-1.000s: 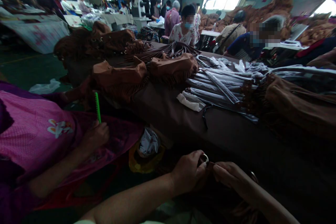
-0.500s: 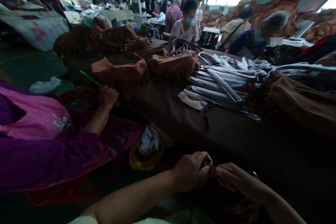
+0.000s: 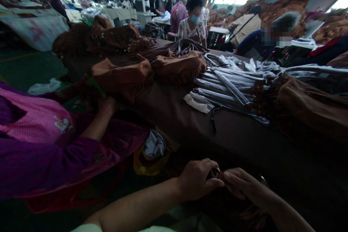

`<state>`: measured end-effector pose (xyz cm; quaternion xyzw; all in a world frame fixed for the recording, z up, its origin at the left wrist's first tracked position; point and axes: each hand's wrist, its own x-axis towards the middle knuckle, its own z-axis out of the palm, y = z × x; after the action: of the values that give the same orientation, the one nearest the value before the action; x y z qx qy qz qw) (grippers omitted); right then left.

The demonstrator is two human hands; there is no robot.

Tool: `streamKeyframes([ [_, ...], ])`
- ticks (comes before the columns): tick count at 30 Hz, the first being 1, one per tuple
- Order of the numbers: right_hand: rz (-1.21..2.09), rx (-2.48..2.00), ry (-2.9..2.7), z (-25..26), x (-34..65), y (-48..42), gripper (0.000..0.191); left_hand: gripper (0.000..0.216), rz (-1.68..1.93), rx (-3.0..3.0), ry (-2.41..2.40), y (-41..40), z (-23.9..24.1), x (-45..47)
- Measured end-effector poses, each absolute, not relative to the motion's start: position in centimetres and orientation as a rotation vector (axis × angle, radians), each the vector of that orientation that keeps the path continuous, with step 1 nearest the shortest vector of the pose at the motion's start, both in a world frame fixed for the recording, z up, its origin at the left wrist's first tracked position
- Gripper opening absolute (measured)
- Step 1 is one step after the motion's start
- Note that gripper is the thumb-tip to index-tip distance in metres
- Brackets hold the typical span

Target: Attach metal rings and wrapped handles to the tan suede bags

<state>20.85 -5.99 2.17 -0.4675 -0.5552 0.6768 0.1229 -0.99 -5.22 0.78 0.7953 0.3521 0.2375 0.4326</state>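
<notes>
Low in front of me, my left hand [image 3: 199,179] pinches a brass-coloured ring [image 3: 217,169] and the small brown tab at it. Close against it, my right hand [image 3: 246,185] has its thumb and fingers closed on the same brown piece. This looks like the edge of a brown fringed bag; loose fringe [image 3: 254,214] hangs below my right hand. A second metal ring [image 3: 263,180] shows beside my right wrist. Most of the bag is lost in shadow and behind my hands.
A dark brown table [image 3: 174,105] carries brown fringed bags [image 3: 181,63], plastic-wrapped straps [image 3: 225,85] and a pale packet [image 3: 198,103]. At left, a co-worker in a purple sleeve [image 3: 49,156] holds a green tool [image 3: 95,86]. A yellow-rimmed container [image 3: 141,166] stands below.
My left thumb and fingers have shifted slightly on the ring, which shows less now. The co-worker's hands have moved down and left, with the green tool lowered.
</notes>
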Motion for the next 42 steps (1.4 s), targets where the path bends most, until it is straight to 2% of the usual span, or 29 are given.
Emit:
streamKeyframes([
  [4,1.94,-1.328,-1.601,2.2,20.9,-5.9,0.054,0.041,0.661,2.017,0.786,-4.9,0.1,-0.7],
  [15,2.066,-1.332,-1.668,1.4,21.8,-5.8,0.06,0.041,0.535,2.23,0.54,-4.5,-0.7,-1.3],
  [18,1.907,-1.381,-1.722,1.3,21.7,-6.2,0.059,0.05,0.538,2.148,0.708,-4.6,-0.2,-1.0],
  [23,1.513,-1.507,-1.906,1.9,20.8,-6.9,0.056,0.026,0.298,2.16,1.068,-4.2,0.9,0.8],
  [25,1.476,-1.53,-1.872,2.2,20.6,-7.1,0.058,0.027,0.266,2.203,1.157,-4.2,0.8,1.6],
  [29,1.547,-1.525,-1.79,2.0,21.2,-7.2,0.057,0.026,0.359,2.365,1.102,-4.6,-0.1,2.4],
  [36,1.886,-1.417,-1.654,1.3,22.2,-7.0,0.056,0.025,0.513,2.685,0.694,-4.8,-2.1,2.1],
  [42,1.813,-1.474,-1.681,2.1,22.1,-6.5,0.056,0.021,0.412,2.601,0.815,-4.2,-1.1,2.2],
])
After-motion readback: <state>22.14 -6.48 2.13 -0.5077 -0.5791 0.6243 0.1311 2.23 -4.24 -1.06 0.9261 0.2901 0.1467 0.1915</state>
